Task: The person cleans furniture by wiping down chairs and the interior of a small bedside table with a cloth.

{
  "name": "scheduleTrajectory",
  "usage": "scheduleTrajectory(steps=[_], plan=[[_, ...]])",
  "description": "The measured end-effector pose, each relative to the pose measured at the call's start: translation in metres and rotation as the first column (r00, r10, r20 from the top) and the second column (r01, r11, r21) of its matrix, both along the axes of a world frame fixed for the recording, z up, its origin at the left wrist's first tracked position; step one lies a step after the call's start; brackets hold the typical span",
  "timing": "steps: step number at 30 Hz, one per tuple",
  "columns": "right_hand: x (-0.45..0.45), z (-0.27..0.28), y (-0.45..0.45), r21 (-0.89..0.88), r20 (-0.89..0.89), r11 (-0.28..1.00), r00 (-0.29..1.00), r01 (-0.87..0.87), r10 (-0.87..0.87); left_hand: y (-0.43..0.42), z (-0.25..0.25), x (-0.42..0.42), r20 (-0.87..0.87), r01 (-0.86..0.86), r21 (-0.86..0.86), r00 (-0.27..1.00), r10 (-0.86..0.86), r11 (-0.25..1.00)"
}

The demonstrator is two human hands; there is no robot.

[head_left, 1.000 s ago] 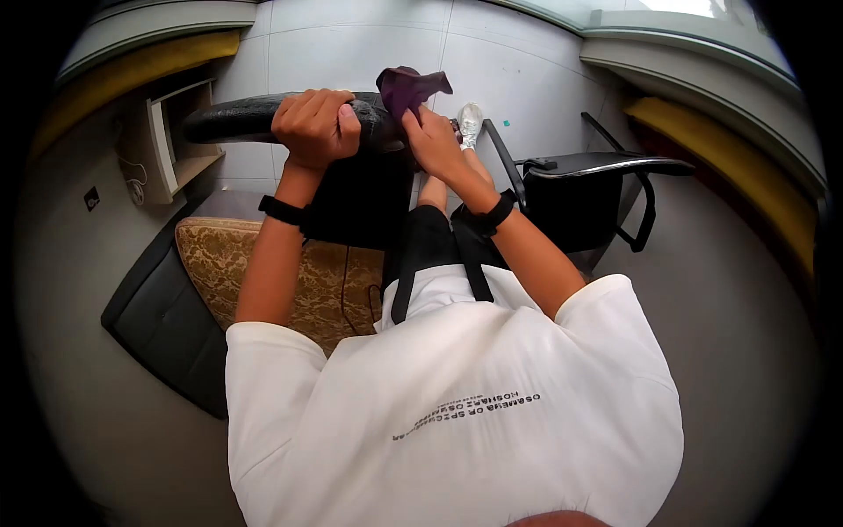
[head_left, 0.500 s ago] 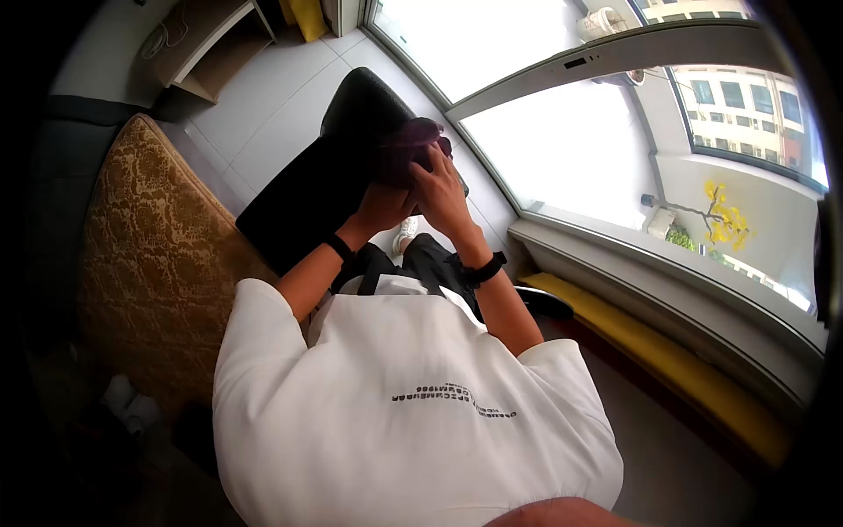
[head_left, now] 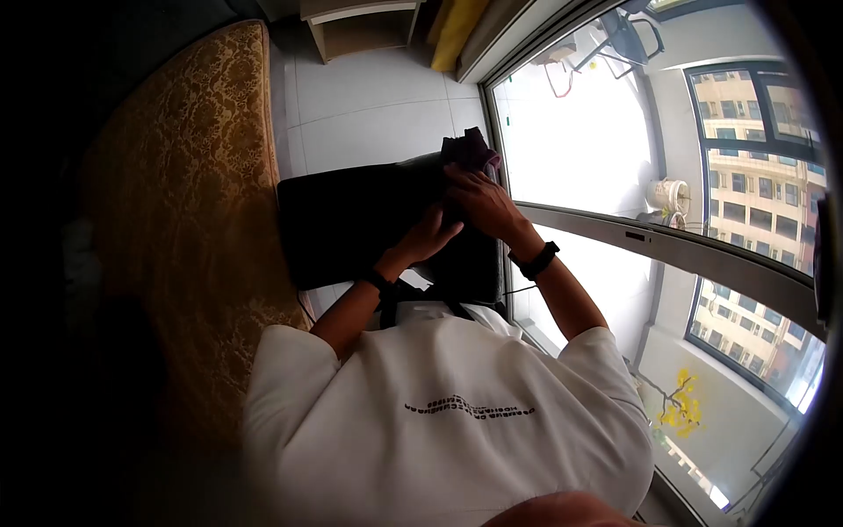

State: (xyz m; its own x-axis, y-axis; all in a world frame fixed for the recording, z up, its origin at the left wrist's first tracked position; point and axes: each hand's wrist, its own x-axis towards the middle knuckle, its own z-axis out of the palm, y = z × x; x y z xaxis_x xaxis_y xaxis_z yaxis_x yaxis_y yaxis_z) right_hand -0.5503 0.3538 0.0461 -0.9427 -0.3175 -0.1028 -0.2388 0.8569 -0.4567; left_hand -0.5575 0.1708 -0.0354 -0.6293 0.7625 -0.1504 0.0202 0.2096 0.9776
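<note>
A dark maroon cloth (head_left: 472,151) lies bunched at the far right end of a black padded seat (head_left: 369,211). My right hand (head_left: 485,204) is on the near edge of the cloth, its fingers bent against it and partly lost in shadow. Closer to me, my left hand (head_left: 428,235) hovers over or rests on the black surface, thumb and fingers apart and nothing in it. Whether it touches the surface is hard to tell.
On the left is a gold-brown patterned mattress (head_left: 202,132). A sliding glass door (head_left: 562,215) runs along the right side, with a balcony beyond. A wooden cabinet (head_left: 364,31) and a yellow curtain (head_left: 457,35) stand at the far end of the tiled floor.
The view has turned to the right. My left hand has come away from the maroon cloth and opened, while my right hand stays at it. The cloth now sits nearer the glass door.
</note>
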Motion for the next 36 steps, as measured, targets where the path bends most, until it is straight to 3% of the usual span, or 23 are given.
scheduleTrajectory(steps=[1, 2, 4, 5, 8, 11, 12, 13, 15, 16, 18, 19, 22, 23, 24, 26, 28, 30, 31, 32, 33, 34, 36], plan=[[-0.016, -0.004, 0.01, -0.011, -0.089, 0.997, 0.993, -0.079, 0.077, 0.013, -0.009, -0.001, -0.005, -0.055, -0.021, 0.998, 0.055, 0.998], [-0.032, -0.017, 0.019, 0.256, -0.183, 0.951, 0.957, -0.173, 0.223, 0.025, -0.027, 0.004, -0.093, -0.177, -0.071, 0.981, 0.17, 0.982], [-0.059, -0.016, 0.024, 0.277, -0.274, 0.956, 0.946, -0.097, 0.176, 0.028, -0.064, 0.046, -0.156, -0.336, -0.172, 0.937, 0.311, 0.926], [-0.068, -0.022, 0.025, 0.314, -0.215, 0.94, 0.954, -0.133, 0.207, 0.027, -0.086, 0.055, -0.15, -0.372, -0.21, 0.926, 0.347, 0.904], [-0.071, -0.025, 0.026, 0.349, -0.026, 0.902, 0.959, -0.255, 0.282, 0.028, -0.071, 0.089, -0.032, -0.358, -0.28, 0.931, 0.364, 0.891], [-0.095, -0.058, 0.023, 0.453, 0.13, 0.788, 0.905, -0.418, 0.405, 0.029, -0.04, 0.085, -0.071, -0.542, -0.092, 0.84, 0.538, 0.835], [-0.096, -0.052, 0.022, 0.449, 0.112, 0.775, 0.889, -0.444, 0.444, 0.025, -0.032, 0.095, 0.007, -0.485, -0.175, 0.87, 0.494, 0.857], [-0.1, -0.043, 0.02, 0.412, 0.244, 0.77, 0.873, -0.487, 0.421, 0.023, -0.028, 0.1, 0.087, -0.424, -0.244, 0.886, 0.455, 0.872], [-0.11, -0.018, 0.012, 0.382, 0.444, 0.731, 0.806, -0.565, 0.392, 0.019, -0.032, 0.107, 0.031, -0.413, -0.321, 0.895, 0.445, 0.852], [-0.109, -0.004, 0.007, 0.387, 0.435, 0.714, 0.798, -0.584, 0.417, 0.019, -0.031, 0.115, 0.016, -0.35, -0.399, 0.921, 0.388, 0.848], [-0.11, 0.016, 0.002, 0.338, 0.603, 0.767, 0.751, -0.546, 0.268, 0.022, -0.021, 0.125, -0.013, -0.383, -0.357, 0.914, 0.405, 0.852], [-0.116, -0.031, 0.008, 0.334, 0.451, 0.895, 0.884, -0.294, 0.122, 0.025, -0.017, 0.132, -0.031, -0.389, -0.318, 0.916, 0.4, 0.865], [-0.117, -0.055, 0.03, 0.302, 0.424, 0.812, 0.833, -0.499, 0.355, 0.042, -0.003, 0.154, -0.048, -0.528, -0.179, 0.847, 0.529, 0.83], [-0.123, -0.06, 0.033, 0.27, 0.459, 0.848, 0.835, -0.456, 0.302, 0.051, 0.02, 0.16, 0.062, -0.696, -0.051, 0.713, 0.698, 0.716], [-0.108, -0.04, 0.019, 0.437, 0.409, 0.812, 0.89, -0.386, 0.203, 0.052, 0.011, 0.164, 0.049, -0.715, -0.025, 0.697, 0.715, 0.698], [-0.089, -0.028, 0.021, 0.489, 0.361, 0.792, 0.911, -0.367, 0.199, 0.05, -0.021, 0.177, -0.272, -0.552, -0.189, 0.824, 0.496, 0.812], [-0.075, -0.038, 0.026, 0.573, 0.363, 0.741, 0.919, -0.351, 0.155, 0.046, -0.023, 0.187, -0.236, -0.509, -0.2, 0.854, 0.463, 0.837], [-0.063, -0.045, 0.04, 0.583, 0.362, 0.742, 0.924, -0.33, 0.126, 0.045, -0.044, 0.198, -0.681, -0.485, -0.076, 0.663, 0.31, 0.871], [-0.052, -0.04, 0.048, 0.585, 0.368, 0.751, 0.925, -0.306, 0.09, 0.044, -0.026, 0.201, -0.677, -0.482, -0.074, 0.667, 0.311, 0.873], [-0.037, -0.036, 0.055, 0.585, 0.379, 0.76, 0.924, -0.282, 0.051, 0.044, -0.009, 0.203, -0.38, -0.486, -0.18, 0.836, 0.396, 0.855], [-0.021, -0.026, 0.06, 0.606, 0.357, 0.755, 0.934, -0.249, 0.021, 0.043, 0.002, 0.205, -0.041, -0.449, -0.286, 0.888, 0.457, 0.846], [-0.006, -0.032, 0.072, 0.604, 0.363, 0.759, 0.932, -0.243, 0.009, 0.046, -0.003, 0.217, -0.036, -0.436, -0.289, 0.895, 0.446, 0.852], [0.006, -0.065, 0.111, 0.564, 0.402, 0.803, 0.914, -0.194, -0.061, 0.048, -0.024, 0.227, -0.344, -0.356, -0.341, 0.908, 0.237, 0.87]])
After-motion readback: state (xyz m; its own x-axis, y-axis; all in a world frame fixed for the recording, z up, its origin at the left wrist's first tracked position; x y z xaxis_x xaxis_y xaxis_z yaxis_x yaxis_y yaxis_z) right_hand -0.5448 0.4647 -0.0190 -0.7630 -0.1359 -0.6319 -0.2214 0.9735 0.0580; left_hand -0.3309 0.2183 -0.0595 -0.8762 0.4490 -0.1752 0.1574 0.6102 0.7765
